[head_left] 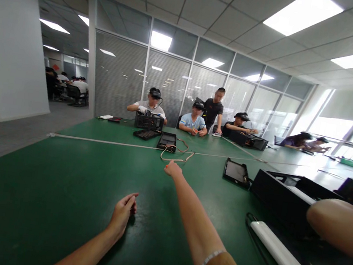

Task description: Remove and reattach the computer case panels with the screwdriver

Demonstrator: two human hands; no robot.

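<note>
My right hand (173, 169) is stretched far forward over the green table (65, 186), its fingers closed around a small orange-red piece (166, 166) of which only a bit shows. Just beyond it lies a loop of pale flat cable (177, 160), running near a black open case part (167, 141). My left hand (123, 213) rests on its side on the table, closer to me, with thumb and fingers curled together. Whether anything is inside that curl is hidden.
At the right are a black computer case (273, 195), a black panel (236, 171), a white power strip (278, 249) with a dark cord, and another person's bent arm (342, 223). Across the table, several people sit at black cases (148, 121); one person (213, 109) stands.
</note>
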